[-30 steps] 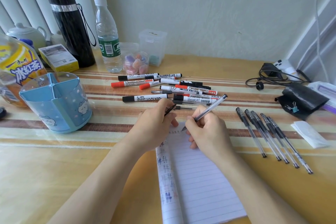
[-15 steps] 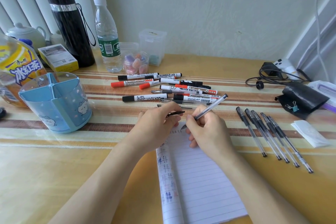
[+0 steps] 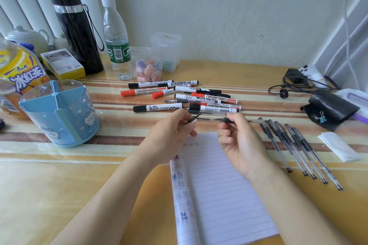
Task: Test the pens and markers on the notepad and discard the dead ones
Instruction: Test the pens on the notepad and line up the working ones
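Right hand [image 3: 241, 141] fingers pinching clear pen [image 3: 239, 120]; left hand [image 3: 171, 135] fingers gripping, probably, its black cap [image 3: 192, 119]. Beyond fingers: "WHITEBOARD MARKER" markers [image 3: 215, 108]. Below: notepad [image 3: 217, 195] showing "#" marks.

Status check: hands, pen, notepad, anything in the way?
Left hand holds cap. Right hand holds pen level above notepad. Path clear.

You see a tan desk [image 3: 59, 195] with brown-and-cream stripes, a pale blue cloud-patterned holder [image 3: 59, 113], red- and black-capped white markers [image 3: 179, 95], and a white blue-lined notepad [image 3: 223, 195].
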